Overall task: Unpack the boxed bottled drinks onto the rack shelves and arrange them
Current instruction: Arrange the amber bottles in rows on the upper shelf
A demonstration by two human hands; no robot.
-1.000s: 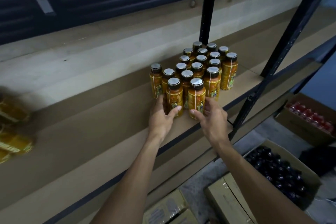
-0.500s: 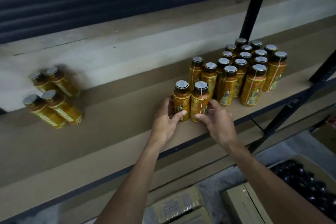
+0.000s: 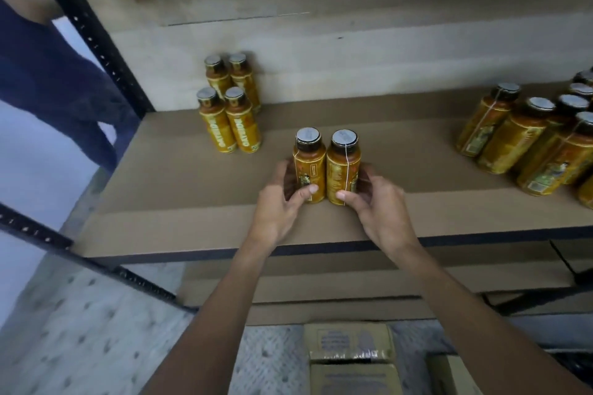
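Two grips | left hand (image 3: 278,212): left bottle (image 3: 309,167) | right hand (image 3: 379,213): right bottle (image 3: 342,170)

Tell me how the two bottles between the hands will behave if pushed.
Likely tippy: the two bottles are tall and narrow, so a low grip like the left hand and right hand have seems safest. The cardboard-lined shelf probably drags rather than lets them glide. Capped and apparently full, probably weighty.

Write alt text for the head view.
The left hand and right hand each grip one of two upright orange bottles, side by side on a shelf. Four bottles stand back left, a larger group at right; boxes lie on the floor below.
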